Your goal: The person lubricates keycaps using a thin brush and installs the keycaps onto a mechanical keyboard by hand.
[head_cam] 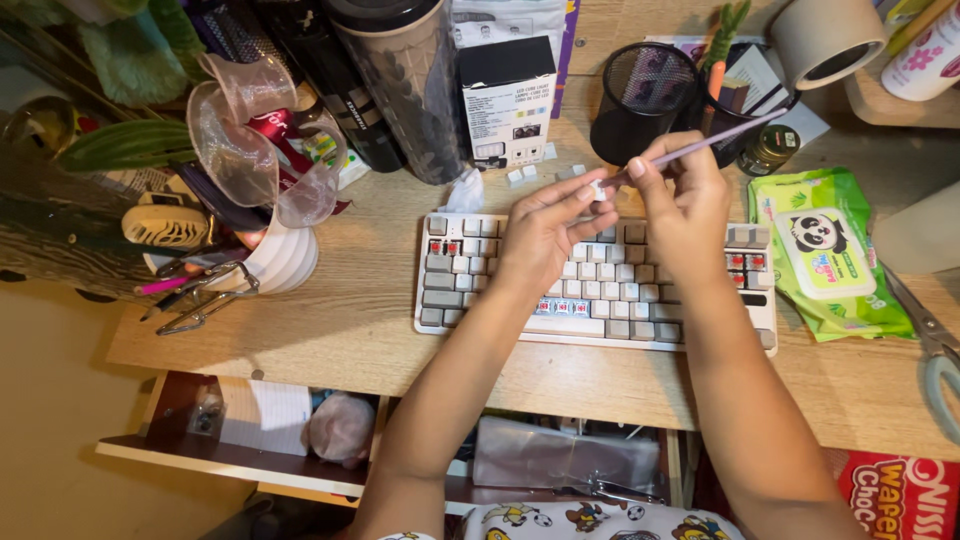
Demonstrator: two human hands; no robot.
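1. The left hand point(550, 225) pinches a small white keycap point(597, 189) between thumb and fingertips, clamped on it just above the top row of the keyboard point(595, 285).
2. The right hand point(685, 205) is closed around a thin lilac stick point(715, 137), perhaps a brush handle; its near end meets the keycap, and its far end slants up over the mesh cup.
3. The keyboard is a flat plastic slab with blocky grey and white caps. Several caps are off, baring small red switches at its upper left corner, along its lower middle and at its right side.
4. A few loose pale keycaps point(530, 174) lie on the desk beyond the keyboard, beside a crumpled white tissue point(465, 192).
5. The desk point(330, 320) is pale laminate with a wood grain.
6. A round black wire-mesh cup point(643, 100) stands behind the hands; what it contains cannot be seen. A second dark holder point(745, 100) beside it carries pens and a carrot-shaped one.
7. A soft green wipes pack point(825, 255) with a stiff white flap lies right of the keyboard, with metal scissors point(935, 350) at the desk edge.
8. A ribbed white pot point(280, 255) on the left is tied with sheer ribbon.
9. An open drawer point(230, 440) below holds papers, a pinkish fuzzy ball and a shiny grey foil bag.
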